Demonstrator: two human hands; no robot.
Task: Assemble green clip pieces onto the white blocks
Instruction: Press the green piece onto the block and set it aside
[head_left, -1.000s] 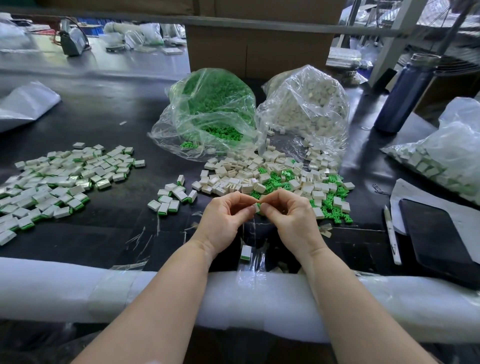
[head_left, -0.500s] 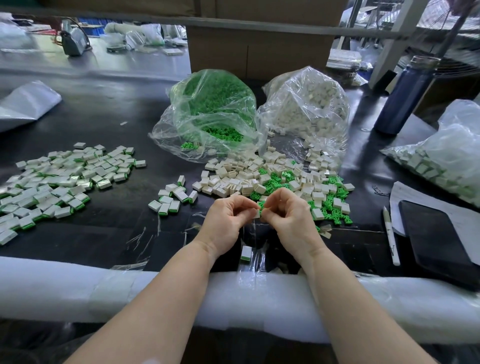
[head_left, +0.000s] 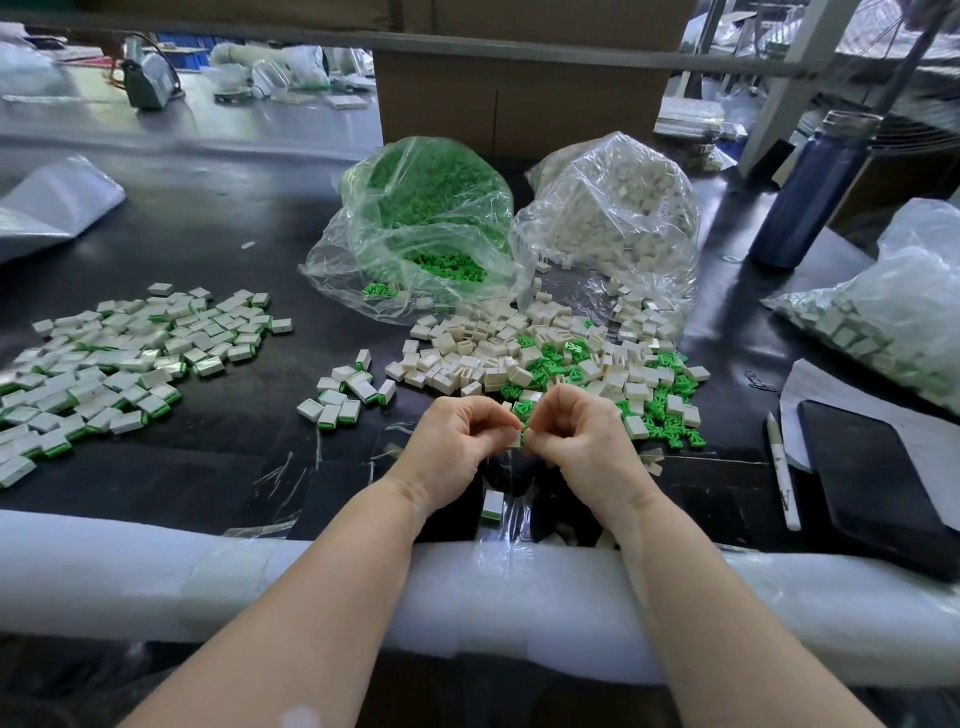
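Pinching together, the left hand (head_left: 457, 441) gripped a white block (head_left: 514, 440) and the right hand (head_left: 582, 436) a green clip (head_left: 525, 435). That clip sat just right of the block, touching it

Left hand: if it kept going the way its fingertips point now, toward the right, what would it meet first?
The left hand pinches a white block, and the right hand meets it at that same piece. So it would run straight into the right hand's fingertips. They look to be at one height, though depth is uncertain.

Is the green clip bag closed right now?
No, the green clip bag lies open toward the person, with clips spilling from its mouth onto the table.
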